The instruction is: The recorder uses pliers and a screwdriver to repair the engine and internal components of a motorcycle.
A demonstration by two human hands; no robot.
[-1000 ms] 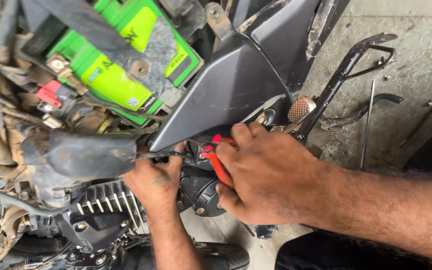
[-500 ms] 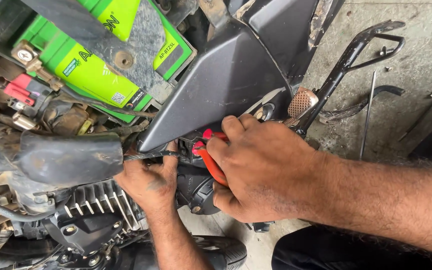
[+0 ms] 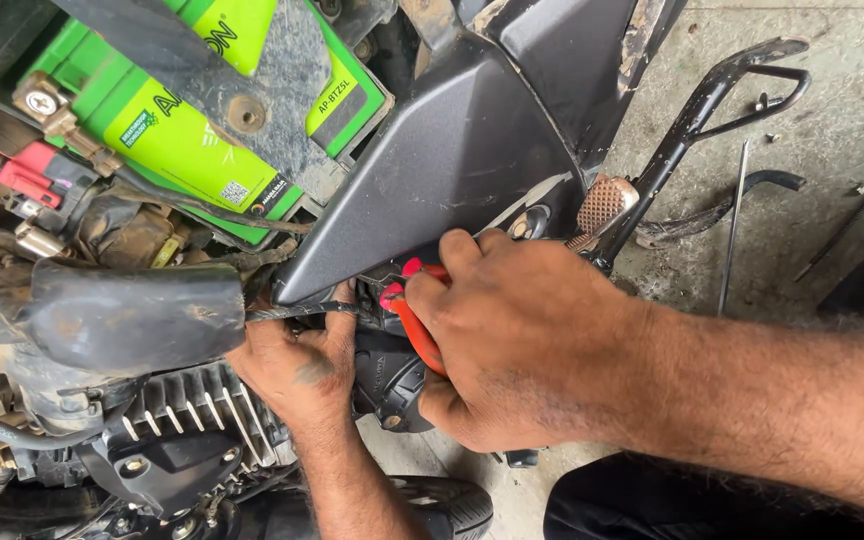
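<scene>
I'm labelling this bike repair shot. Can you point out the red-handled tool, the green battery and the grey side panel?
Red-handled tool (image 3: 414,330): head view, on the red grip below the right hand's thumb.
Green battery (image 3: 177,140): head view, on its green side face.
Grey side panel (image 3: 452,170): head view, on its flat middle.

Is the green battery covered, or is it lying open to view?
Partly covered. A grey strap plate lies across the green battery, but no side cover hides it; its green face and a screw terminal show.
</scene>
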